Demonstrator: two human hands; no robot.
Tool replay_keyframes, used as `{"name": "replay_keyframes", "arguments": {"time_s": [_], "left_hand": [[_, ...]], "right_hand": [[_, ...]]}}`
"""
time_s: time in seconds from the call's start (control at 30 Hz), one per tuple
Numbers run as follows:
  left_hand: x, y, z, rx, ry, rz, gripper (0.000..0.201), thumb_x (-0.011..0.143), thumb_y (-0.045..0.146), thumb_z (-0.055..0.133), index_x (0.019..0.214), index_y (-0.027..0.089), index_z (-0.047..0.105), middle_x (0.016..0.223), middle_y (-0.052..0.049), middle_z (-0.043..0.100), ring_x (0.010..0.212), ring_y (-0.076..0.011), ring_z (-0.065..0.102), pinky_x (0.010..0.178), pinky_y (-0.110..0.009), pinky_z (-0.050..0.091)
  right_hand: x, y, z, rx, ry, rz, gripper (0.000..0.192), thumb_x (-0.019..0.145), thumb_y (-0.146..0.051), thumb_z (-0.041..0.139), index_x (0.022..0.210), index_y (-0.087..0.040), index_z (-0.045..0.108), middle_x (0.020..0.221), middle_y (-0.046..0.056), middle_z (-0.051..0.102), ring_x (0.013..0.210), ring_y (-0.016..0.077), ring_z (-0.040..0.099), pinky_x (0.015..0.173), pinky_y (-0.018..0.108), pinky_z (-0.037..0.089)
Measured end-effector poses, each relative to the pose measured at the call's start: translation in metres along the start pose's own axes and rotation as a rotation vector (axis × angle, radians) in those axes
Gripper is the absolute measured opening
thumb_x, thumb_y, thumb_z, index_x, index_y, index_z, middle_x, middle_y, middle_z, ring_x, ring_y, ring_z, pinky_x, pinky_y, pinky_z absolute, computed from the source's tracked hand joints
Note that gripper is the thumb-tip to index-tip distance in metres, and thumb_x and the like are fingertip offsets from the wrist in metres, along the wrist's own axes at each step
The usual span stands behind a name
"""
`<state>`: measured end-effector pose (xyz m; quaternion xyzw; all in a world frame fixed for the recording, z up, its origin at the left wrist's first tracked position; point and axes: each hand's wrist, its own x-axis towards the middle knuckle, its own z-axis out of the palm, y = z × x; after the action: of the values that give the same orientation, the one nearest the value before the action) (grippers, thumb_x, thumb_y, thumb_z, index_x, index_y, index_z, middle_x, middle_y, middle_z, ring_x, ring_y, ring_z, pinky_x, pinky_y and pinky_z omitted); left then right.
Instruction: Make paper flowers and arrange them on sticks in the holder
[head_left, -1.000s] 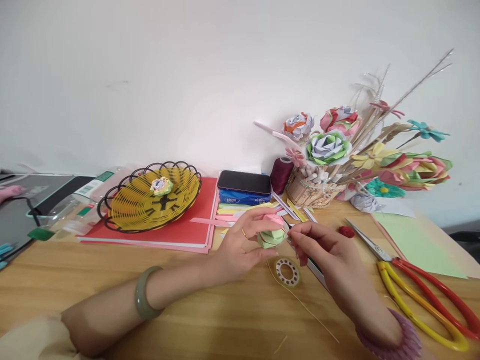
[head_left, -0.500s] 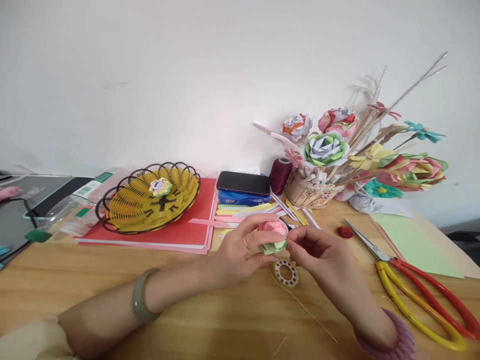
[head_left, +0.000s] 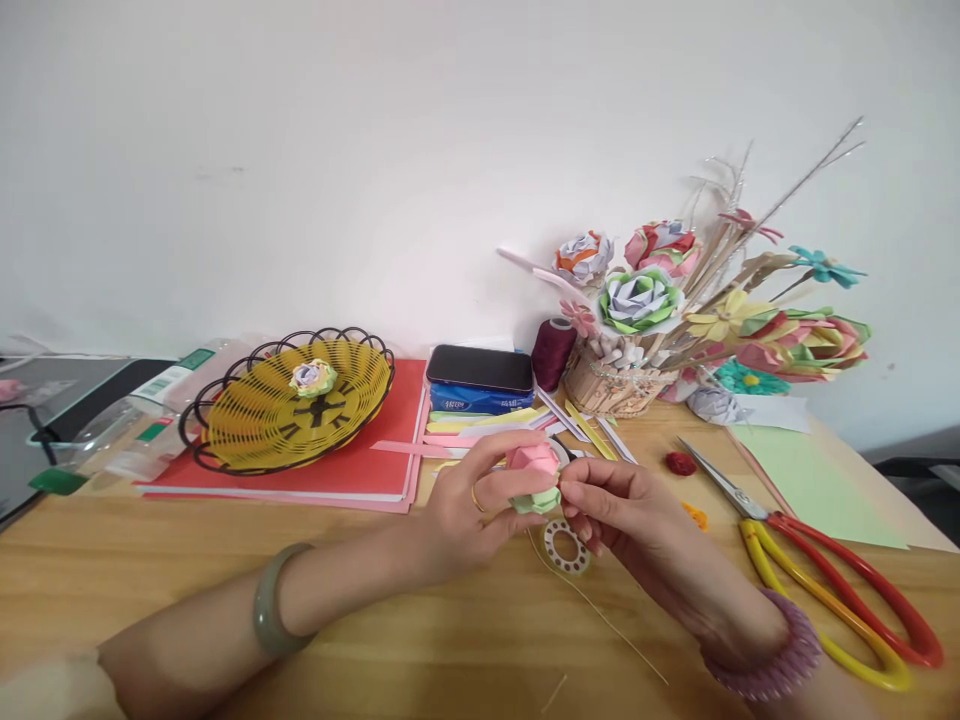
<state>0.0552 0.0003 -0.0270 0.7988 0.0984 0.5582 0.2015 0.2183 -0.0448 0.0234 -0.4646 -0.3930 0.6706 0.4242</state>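
Note:
My left hand (head_left: pixel 469 500) is closed round a paper flower (head_left: pixel 533 458) with pink inner petals and pale green outer ones. Its fingers cover the flower's left side. At the flower's right edge, my right hand (head_left: pixel 619 500) has thumb and forefinger pinched together. What lies between those fingertips is too small to make out. Just below the hands a tape spool (head_left: pixel 568 547) with a ring of holes lies on the table. A thin pale string (head_left: pixel 607 612) runs from under my left hand toward the lower right.
Red-and-yellow scissors (head_left: pixel 817 570) lie at right, beside a dark red ball (head_left: pixel 681 463). Paper strips (head_left: pixel 480 430) lie before a phone (head_left: pixel 480 368) on a blue pack. At left a yellow woven basket (head_left: pixel 240 440) holds a paper flower; a vase (head_left: pixel 615 385) of craft flowers stands behind.
The view has shifted slightly, so everything sits a little further left. My left hand keeps its hold on the flower; my right fingers have turned a little at its edge.

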Motion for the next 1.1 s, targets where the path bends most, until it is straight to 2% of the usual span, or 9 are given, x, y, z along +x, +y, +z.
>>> {"name": "replay_keyframes", "arguments": {"time_s": [0.33, 0.6, 0.73, 0.97, 1.1], "left_hand": [[0.001, 0.001, -0.003, 0.090, -0.040, 0.012, 0.036, 0.078, 0.013, 0.059, 0.112, 0.021, 0.049, 0.118, -0.011, 0.050, 0.108, -0.0159, 0.054, 0.086, -0.029, 0.050], [0.002, -0.001, -0.003, 0.024, -0.072, -0.014, 0.039, 0.077, 0.015, 0.061, 0.113, 0.023, 0.047, 0.118, -0.010, 0.048, 0.108, -0.0159, 0.053, 0.088, -0.032, 0.049], [0.002, -0.001, -0.005, -0.025, -0.094, -0.055, 0.039, 0.076, 0.019, 0.063, 0.112, 0.022, 0.049, 0.117, -0.009, 0.049, 0.109, -0.0159, 0.052, 0.091, -0.032, 0.047], [0.005, -0.004, -0.012, -0.034, -0.146, -0.068, 0.048, 0.073, 0.024, 0.066, 0.118, 0.022, 0.049, 0.119, -0.011, 0.052, 0.110, -0.0171, 0.054, 0.092, -0.030, 0.047], [0.006, -0.005, -0.014, -0.048, -0.194, -0.183, 0.061, 0.073, 0.037, 0.064, 0.128, 0.023, 0.042, 0.122, -0.012, 0.055, 0.112, -0.0219, 0.054, 0.092, -0.035, 0.047]], "right_hand": [[0.003, 0.002, -0.007, -0.023, -0.013, 0.017, 0.019, 0.063, -0.034, 0.076, 0.068, -0.016, 0.070, 0.061, -0.001, 0.058, 0.048, 0.0044, 0.044, 0.043, 0.015, 0.037], [0.002, 0.001, -0.013, -0.166, -0.057, -0.059, 0.020, 0.068, -0.037, 0.072, 0.070, -0.017, 0.070, 0.064, 0.000, 0.061, 0.051, 0.0053, 0.046, 0.047, 0.016, 0.038], [0.002, 0.003, -0.011, -0.203, -0.074, -0.089, 0.020, 0.072, -0.037, 0.069, 0.071, -0.017, 0.067, 0.064, -0.002, 0.059, 0.045, 0.0024, 0.042, 0.044, 0.016, 0.034], [0.003, 0.004, -0.004, -0.191, -0.051, -0.087, 0.032, 0.071, -0.045, 0.066, 0.070, -0.014, 0.061, 0.059, -0.004, 0.053, 0.035, -0.0004, 0.033, 0.037, 0.017, 0.021], [0.002, 0.001, -0.004, -0.192, -0.018, -0.093, 0.033, 0.068, -0.046, 0.067, 0.070, -0.014, 0.062, 0.061, -0.004, 0.054, 0.036, 0.0001, 0.030, 0.036, 0.019, 0.017]]}}
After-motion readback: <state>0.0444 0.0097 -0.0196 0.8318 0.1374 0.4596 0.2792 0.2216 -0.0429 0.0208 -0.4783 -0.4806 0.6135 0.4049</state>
